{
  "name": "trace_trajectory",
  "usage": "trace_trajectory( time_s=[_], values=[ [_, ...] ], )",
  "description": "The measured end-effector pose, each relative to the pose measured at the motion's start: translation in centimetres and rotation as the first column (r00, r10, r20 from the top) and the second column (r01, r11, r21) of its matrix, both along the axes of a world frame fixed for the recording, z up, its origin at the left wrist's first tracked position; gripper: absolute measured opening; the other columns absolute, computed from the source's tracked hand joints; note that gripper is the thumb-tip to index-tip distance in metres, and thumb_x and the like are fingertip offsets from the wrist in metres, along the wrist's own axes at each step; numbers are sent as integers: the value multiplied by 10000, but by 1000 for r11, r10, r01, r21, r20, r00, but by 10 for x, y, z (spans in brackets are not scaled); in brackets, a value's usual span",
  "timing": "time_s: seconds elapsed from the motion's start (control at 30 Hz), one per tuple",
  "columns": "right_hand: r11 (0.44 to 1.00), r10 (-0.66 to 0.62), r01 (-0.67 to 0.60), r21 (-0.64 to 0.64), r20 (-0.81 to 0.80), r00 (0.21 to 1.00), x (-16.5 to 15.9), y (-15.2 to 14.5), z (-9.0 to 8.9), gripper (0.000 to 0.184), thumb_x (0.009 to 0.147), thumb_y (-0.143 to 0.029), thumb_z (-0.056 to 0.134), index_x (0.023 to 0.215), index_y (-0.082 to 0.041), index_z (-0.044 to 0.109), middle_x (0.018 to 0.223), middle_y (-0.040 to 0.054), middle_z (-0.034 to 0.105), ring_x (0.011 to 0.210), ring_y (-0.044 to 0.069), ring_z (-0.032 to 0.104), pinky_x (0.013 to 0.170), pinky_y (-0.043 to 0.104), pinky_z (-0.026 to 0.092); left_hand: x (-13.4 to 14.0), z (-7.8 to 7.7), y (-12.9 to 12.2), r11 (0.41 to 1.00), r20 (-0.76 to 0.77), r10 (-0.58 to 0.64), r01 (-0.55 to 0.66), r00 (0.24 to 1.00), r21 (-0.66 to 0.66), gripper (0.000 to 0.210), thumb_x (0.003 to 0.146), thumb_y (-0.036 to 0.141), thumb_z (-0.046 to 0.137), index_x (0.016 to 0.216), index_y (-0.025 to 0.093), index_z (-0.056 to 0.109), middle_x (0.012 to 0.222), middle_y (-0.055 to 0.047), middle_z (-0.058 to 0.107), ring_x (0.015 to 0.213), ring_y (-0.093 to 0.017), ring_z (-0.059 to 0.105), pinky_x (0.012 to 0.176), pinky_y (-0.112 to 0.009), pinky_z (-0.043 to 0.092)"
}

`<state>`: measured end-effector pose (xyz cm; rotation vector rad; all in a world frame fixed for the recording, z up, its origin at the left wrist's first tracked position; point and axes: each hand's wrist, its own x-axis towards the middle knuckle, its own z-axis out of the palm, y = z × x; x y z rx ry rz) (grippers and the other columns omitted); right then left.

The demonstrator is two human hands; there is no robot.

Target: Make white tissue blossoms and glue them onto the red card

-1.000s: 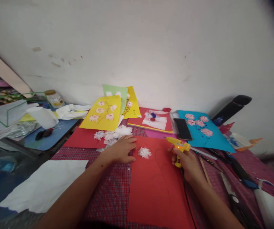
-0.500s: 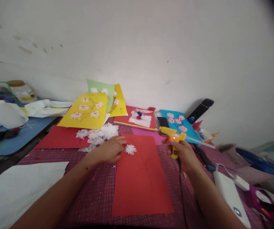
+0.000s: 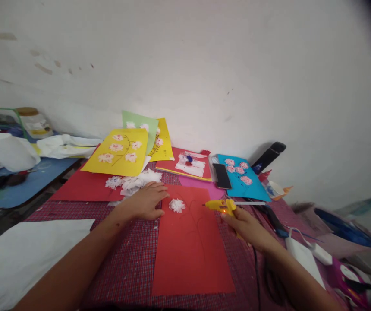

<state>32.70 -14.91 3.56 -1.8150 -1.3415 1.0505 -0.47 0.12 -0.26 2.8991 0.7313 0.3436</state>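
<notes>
- On the checked tablecloth point(image 3: 130, 259) nearest you, the red sheet point(image 3: 188, 259) is lying flat, showing faint curved lines.
- Your right hand point(image 3: 245, 226) is gripping the yellow glue gun point(image 3: 219, 205), its nozzle pointing left above that sheet.
- One white paper flower point(image 3: 177, 205) is sitting near the sheet's upper left corner.
- Just beside it, your left hand point(image 3: 148, 201) is resting palm down, fingers extended and unclenched.
- Beyond, crumpled white paper point(image 3: 142, 180) is lying heaped; a black phone point(image 3: 221, 176) is lying beside the blue sheet point(image 3: 256, 183).
- Farther back, a yellow sheet point(image 3: 121, 151) is overlapping a green sheet point(image 3: 152, 127).

Frame centre, low: sheet point(image 3: 192, 259), flower point(image 3: 177, 205) on its upper left. Glue gun point(image 3: 218, 204) right of flower. Phone point(image 3: 221, 176) behind glue gun. Jar point(image 3: 36, 125) at frame's left.
</notes>
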Motion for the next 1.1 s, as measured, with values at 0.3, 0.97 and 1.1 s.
trace_trajectory(
  time_s=[0.3, 0.97, 1.1],
  values=[
    [969, 103, -134, 207, 155, 982, -10, 11, 7, 176, 785, -385, 683, 756, -213, 707, 668, 10, 647, 658, 193, 581, 602, 282, 498, -3, -20, 7, 997, -19, 23, -24, 1000, -73, 802, 757, 532, 721, 1437, 188, 469, 1474, -155, 509, 1372, -357, 441, 1172, -509, 254],
    [967, 173, -211, 145, 240, 955, -17, 12, 1, 238, 872, -394, 590, 870, -185, 704, 808, 24, 677, 715, 196, 586, 683, 298, 472, 0, -7, 1, 992, -50, 46, -52, 998, -118, 777, 754, 494, 728, 1425, 184, 490, 1486, -160, 501, 1381, -350, 439, 1179, -515, 251],
    [966, 195, -229, 117, 251, 948, -15, 11, 0, 258, 887, -400, 576, 938, -186, 710, 764, 14, 641, 690, 193, 558, 648, 288, 445, 0, -11, 2, 991, -51, 42, -48, 998, -122, 786, 757, 506, 727, 1429, 179, 485, 1491, -171, 493, 1379, -358, 440, 1172, -535, 258]
  ],
)
